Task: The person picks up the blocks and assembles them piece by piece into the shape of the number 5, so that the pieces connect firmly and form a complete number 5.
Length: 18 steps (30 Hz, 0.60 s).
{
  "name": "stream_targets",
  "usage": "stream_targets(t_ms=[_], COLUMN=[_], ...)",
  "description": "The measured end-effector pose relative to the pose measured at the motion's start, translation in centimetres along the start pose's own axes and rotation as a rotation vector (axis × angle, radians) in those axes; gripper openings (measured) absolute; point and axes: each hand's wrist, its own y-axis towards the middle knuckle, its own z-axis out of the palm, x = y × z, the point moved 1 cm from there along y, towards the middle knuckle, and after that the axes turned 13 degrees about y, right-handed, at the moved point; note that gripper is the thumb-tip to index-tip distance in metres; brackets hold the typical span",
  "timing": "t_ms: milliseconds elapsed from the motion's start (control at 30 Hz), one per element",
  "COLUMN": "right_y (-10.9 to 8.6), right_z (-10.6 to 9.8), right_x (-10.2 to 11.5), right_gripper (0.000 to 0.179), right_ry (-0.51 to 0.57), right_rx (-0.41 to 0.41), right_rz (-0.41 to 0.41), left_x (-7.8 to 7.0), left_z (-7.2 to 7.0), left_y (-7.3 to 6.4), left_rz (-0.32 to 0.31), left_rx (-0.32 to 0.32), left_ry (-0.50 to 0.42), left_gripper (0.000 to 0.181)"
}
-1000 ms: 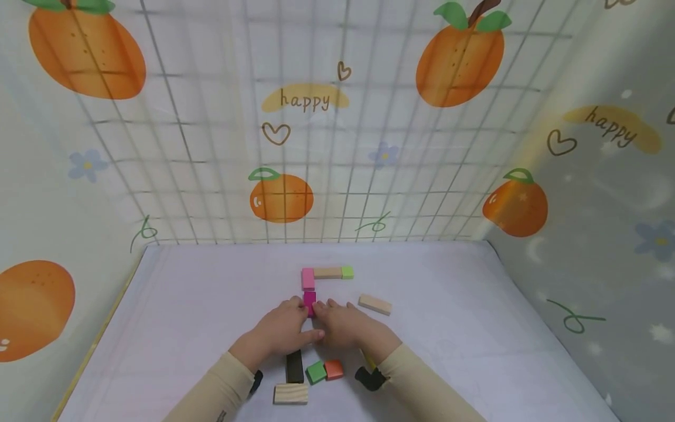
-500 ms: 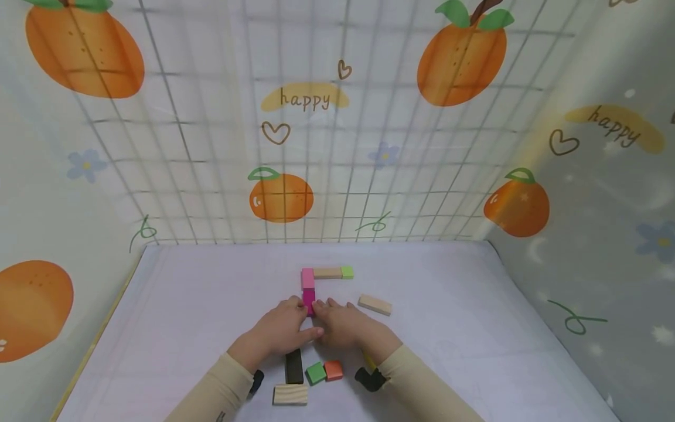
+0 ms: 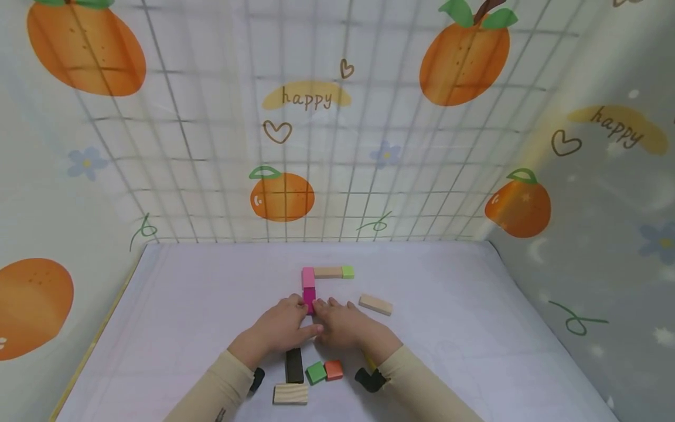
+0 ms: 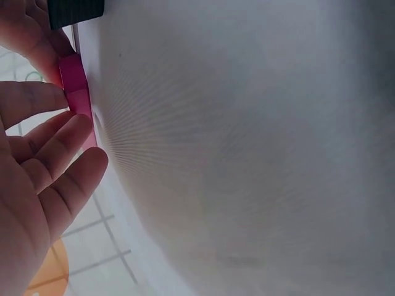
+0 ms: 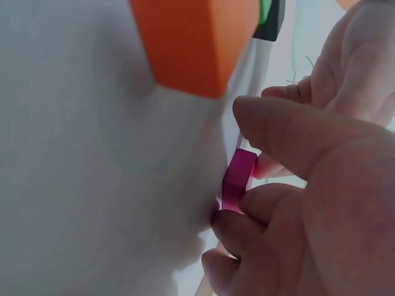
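Note:
A magenta block lies on the white-covered table, its far end against a pink block. Fingertips of my left hand touch its left side. On the opposite side, fingertips of my right hand press it. Both thumbs stay off the magenta block in the right wrist view. The left wrist view shows the left hand's fingers only slightly bent. From the pink block a wooden strip runs right to a light green block. The magenta block's near end is partly hidden by the hands.
Nearer me lie a black block, a wooden block, a green block and an orange-red block. A loose wooden plank sits right of the hands. Something yellow is mostly hidden under the right wrist.
The magenta block has slid slightly away from me, closing the small gap to the pink block. Both hands stay nearly in place.

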Motion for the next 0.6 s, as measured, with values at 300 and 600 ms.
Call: stream_targets(t_ms=[300,600], right_y=[0.08,0.06], right_z=[0.08,-0.15], right_x=[-0.14,-0.14], right_gripper=[0.074,0.071], right_ry=[0.007,0.015], right_rx=[-0.002,-0.009], right_rz=[-0.007,0.006], left_x=[0.09,-0.09], left_z=[0.08,-0.42], left_y=[0.04,-0.18], left_rz=[0.0,-0.015], left_rx=[0.002,-0.014], left_ry=[0.002,-0.013], left_gripper=[0.078,0.075])
